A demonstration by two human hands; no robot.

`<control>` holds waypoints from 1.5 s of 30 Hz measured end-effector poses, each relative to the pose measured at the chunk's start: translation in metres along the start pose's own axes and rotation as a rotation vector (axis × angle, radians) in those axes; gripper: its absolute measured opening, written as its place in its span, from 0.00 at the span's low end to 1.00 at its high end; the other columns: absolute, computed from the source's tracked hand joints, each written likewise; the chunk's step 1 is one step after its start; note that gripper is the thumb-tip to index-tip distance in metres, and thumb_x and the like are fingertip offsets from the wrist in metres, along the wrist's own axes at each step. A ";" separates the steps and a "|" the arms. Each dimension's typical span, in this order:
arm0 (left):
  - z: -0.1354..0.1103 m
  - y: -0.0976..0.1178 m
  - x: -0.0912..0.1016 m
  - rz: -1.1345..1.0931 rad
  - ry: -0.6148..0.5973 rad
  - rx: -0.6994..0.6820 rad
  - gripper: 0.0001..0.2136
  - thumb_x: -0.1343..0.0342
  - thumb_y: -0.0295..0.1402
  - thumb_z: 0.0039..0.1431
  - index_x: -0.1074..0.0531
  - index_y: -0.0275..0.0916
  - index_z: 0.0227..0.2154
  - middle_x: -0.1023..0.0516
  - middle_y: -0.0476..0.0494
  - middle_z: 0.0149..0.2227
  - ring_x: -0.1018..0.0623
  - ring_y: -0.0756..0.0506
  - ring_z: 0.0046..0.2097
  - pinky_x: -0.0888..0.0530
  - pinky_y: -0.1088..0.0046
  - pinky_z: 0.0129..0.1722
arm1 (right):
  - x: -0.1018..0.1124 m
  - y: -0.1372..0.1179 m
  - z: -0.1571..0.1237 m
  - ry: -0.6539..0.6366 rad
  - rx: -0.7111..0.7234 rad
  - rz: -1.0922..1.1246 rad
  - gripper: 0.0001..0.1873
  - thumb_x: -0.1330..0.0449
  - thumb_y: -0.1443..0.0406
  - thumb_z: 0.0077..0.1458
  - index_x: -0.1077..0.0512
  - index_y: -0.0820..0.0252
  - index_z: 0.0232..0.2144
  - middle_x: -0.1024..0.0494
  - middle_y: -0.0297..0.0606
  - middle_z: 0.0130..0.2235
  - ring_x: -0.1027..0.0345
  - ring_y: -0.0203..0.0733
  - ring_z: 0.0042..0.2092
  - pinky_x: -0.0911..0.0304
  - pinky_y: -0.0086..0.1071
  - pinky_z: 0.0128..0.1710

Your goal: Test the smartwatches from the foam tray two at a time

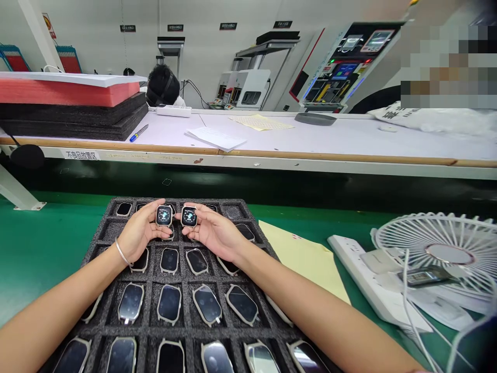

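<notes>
My left hand (140, 230) grips a smartwatch body (164, 215) between thumb and fingers, its screen lit with a picture. Close beside it, my right hand (212, 228) holds a second smartwatch body (189, 216), also lit. Neither watch has a strap. Both hands are above the far part of a dark foam tray (151, 274) divided into square pockets. Many pockets hold strapless watches with dark screens, such as one watch (169, 304) near the middle. My forearms and hands hide some pockets.
Right of the tray are yellow paper (306, 259), a white power strip (373, 285) and a white fan (446, 254). A raised shelf (264, 137) runs behind, bearing foam sheets (70, 116), a blue pen (139, 133) and papers (217, 138). Another person's head (163, 85) shows beyond.
</notes>
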State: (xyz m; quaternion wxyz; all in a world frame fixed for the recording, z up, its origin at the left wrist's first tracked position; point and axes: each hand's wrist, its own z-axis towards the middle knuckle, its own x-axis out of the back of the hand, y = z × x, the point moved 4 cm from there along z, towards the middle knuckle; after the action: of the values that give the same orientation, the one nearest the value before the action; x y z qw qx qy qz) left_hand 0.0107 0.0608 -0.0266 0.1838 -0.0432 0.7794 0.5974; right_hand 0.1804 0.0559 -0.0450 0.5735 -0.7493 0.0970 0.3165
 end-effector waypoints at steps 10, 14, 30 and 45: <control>-0.002 -0.002 -0.003 0.081 -0.069 -0.056 0.16 0.41 0.32 0.50 0.30 0.38 0.44 0.19 0.45 0.35 0.19 0.46 0.27 0.22 0.69 0.31 | -0.004 0.000 -0.005 -0.025 0.074 -0.137 0.20 0.36 0.70 0.47 0.29 0.57 0.44 0.19 0.36 0.37 0.24 0.37 0.30 0.34 0.32 0.33; -0.002 -0.003 -0.003 0.098 -0.080 -0.064 0.17 0.41 0.30 0.48 0.31 0.38 0.43 0.19 0.46 0.35 0.18 0.46 0.27 0.21 0.69 0.32 | -0.004 0.001 -0.006 -0.027 0.099 -0.173 0.21 0.37 0.72 0.45 0.29 0.57 0.44 0.20 0.33 0.34 0.25 0.35 0.29 0.35 0.31 0.32; -0.004 -0.004 -0.005 0.116 -0.117 -0.098 0.19 0.38 0.31 0.45 0.31 0.38 0.42 0.20 0.49 0.34 0.19 0.47 0.27 0.21 0.70 0.32 | -0.002 0.002 -0.004 -0.017 0.110 -0.215 0.21 0.31 0.64 0.47 0.29 0.57 0.44 0.22 0.32 0.33 0.28 0.33 0.27 0.36 0.31 0.33; -0.003 -0.005 -0.004 0.120 -0.099 -0.116 0.19 0.34 0.32 0.46 0.30 0.38 0.42 0.21 0.49 0.35 0.19 0.49 0.27 0.22 0.73 0.31 | -0.006 0.001 -0.006 -0.040 0.136 -0.254 0.22 0.35 0.71 0.46 0.30 0.56 0.45 0.24 0.30 0.34 0.29 0.33 0.28 0.39 0.30 0.32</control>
State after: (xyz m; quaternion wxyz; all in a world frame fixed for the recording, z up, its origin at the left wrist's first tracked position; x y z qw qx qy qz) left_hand 0.0149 0.0563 -0.0298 0.1834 0.0227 0.7347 0.6528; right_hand 0.1773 0.0490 -0.0417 0.6602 -0.7086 0.0110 0.2489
